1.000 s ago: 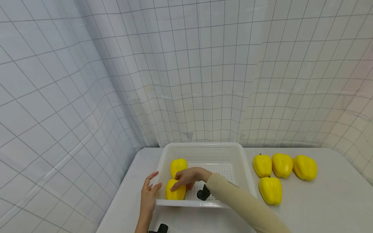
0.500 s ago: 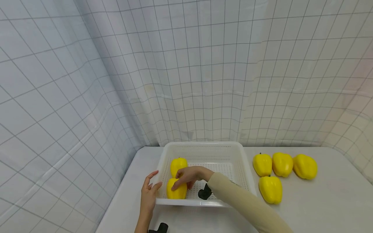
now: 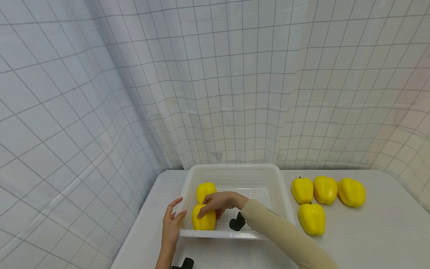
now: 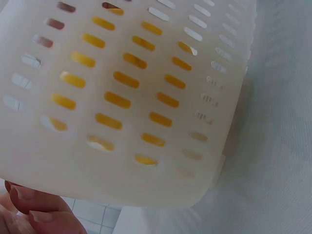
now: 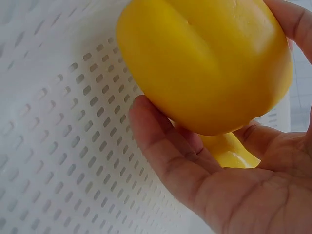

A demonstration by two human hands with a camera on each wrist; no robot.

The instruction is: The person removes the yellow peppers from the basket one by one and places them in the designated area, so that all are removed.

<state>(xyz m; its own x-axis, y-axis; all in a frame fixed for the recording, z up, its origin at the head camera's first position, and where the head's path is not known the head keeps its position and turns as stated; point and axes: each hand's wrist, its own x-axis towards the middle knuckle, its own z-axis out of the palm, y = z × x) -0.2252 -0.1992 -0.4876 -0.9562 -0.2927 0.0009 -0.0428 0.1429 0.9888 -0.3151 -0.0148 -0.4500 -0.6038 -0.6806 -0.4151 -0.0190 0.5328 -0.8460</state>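
Observation:
My right hand [image 3: 220, 203] holds a yellow bell pepper [image 3: 203, 218] in the near left corner of a white perforated basket [image 3: 235, 234]. In the right wrist view, the fingers wrap the pepper [image 5: 209, 63] from below, with another yellow surface showing behind. A second yellow pepper [image 3: 205, 191] lies just beyond it inside the basket. My left hand [image 3: 170, 226] rests at the basket's left rim, fingers spread and slightly bent. Its fingertips [image 4: 46, 217] appear beside the rim in the left wrist view; the rest of that hand is out of that view.
Right of the basket, several yellow peppers [image 3: 312, 219] lie on the white table [image 3: 369, 235]. A white gridded curtain [image 3: 235, 93] hangs behind and along the left side. Black wrist-camera mounts [image 3: 237, 222] show near both wrists.
The pepper under my right hand has shifted slightly right and away from the basket's near left corner, the hand moving with it. My left hand stays at the rim.

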